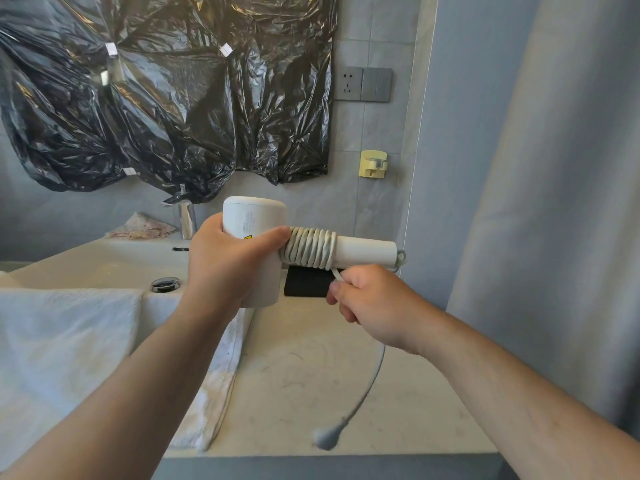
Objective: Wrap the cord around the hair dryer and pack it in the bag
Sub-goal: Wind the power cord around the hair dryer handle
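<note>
A white hair dryer (254,216) is held above the counter, its handle (367,252) pointing right. My left hand (228,265) grips the dryer's body. Several turns of the white cord (310,247) circle the handle close to the body. My right hand (370,299) pinches the cord just below the coils. The loose end hangs down past my right wrist, blurred, with the plug (327,438) near the counter's front edge. A black bag (306,285) lies on the counter behind the dryer, mostly hidden.
A white sink (114,265) with a chrome tap (187,218) sits at left, a white towel (62,344) draped over its front. Black plastic sheeting (166,95) covers the wall. A socket (348,83) and a yellow holder (373,163) are on the wall. A curtain (554,168) hangs at right.
</note>
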Demonstrator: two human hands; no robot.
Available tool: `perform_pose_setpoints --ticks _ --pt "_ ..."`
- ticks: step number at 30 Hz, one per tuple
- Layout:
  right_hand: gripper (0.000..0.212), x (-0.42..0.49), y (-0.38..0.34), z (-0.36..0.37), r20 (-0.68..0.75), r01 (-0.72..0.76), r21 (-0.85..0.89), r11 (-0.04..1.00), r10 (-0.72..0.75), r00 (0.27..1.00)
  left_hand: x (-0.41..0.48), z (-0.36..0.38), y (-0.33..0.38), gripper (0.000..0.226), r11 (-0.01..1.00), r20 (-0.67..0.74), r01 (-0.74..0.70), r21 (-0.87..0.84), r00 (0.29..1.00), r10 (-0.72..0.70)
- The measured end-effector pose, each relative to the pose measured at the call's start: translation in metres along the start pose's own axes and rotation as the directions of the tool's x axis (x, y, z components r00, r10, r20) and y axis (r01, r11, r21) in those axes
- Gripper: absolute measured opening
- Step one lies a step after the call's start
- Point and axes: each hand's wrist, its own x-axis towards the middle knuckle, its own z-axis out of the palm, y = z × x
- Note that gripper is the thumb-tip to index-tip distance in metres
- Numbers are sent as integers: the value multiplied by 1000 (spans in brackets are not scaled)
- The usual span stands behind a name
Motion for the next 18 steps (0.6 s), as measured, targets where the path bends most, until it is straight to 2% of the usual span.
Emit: perform_pose_setpoints --ticks 3,6,9,13,15,18 --pt "26 -4 -2 -5 34 19 -126 992 -15 999 1 0 -3 59 993 -22 -64 101 998 67" --pt "31 -7 -8 -10 31 80 -287 955 -74 997 1 0 -7 63 971 -36 -103 215 993 113" --pt "36 -5 -13 -18 14 155 -397 905 -163 987 -1 -2 -12 58 956 15 -131 262 991 132" --pt "28 1 -8 -30 -50 201 -359 911 -234 971 -2 -8 -16 60 972 140 -134 193 984 108" --pt "22 3 -3 -34 -80 204 -286 936 -236 968 -2 -10 -14 64 973 188 -141 183 976 106" --pt "14 5 2 -39 -131 217 -153 964 -237 963 -4 -12 -8 60 985 274 -125 115 958 90"
